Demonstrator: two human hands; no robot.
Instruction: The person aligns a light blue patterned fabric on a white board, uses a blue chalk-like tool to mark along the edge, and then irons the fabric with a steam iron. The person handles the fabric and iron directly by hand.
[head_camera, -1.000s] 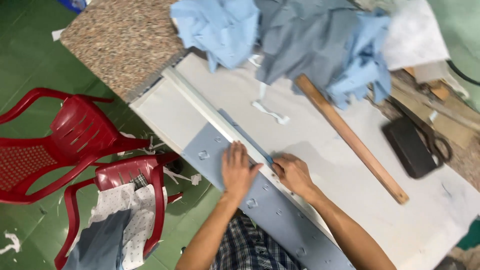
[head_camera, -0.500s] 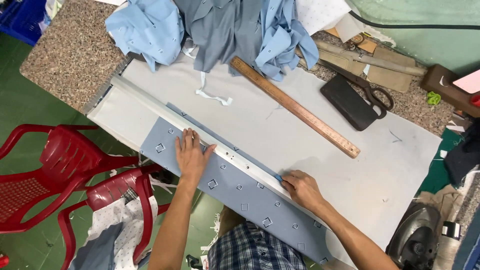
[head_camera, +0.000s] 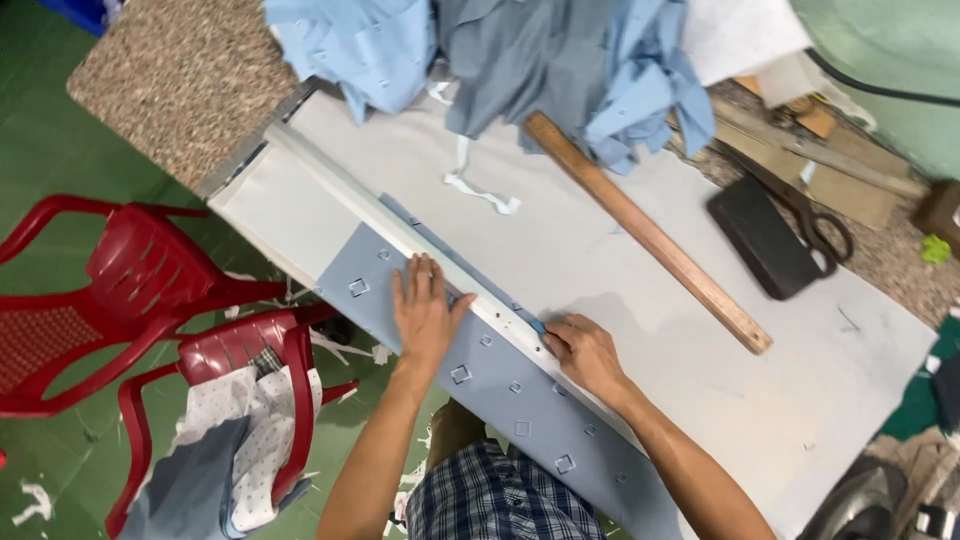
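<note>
Our flat left hand (head_camera: 427, 318) pins the long white ruler (head_camera: 400, 232) on blue square-patterned cloth (head_camera: 500, 400); right-hand fingers (head_camera: 556, 338) pinch blue chalk (head_camera: 538, 326), the marking seemingly partway along.

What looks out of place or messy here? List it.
Crumpled blue and grey shirt pieces lie heaped untidily at the far end of the pale grey table cover. White fabric scraps litter the green tiled floor, and loose cloth hangs over a red plastic chair. Nothing looks damaged.
</note>
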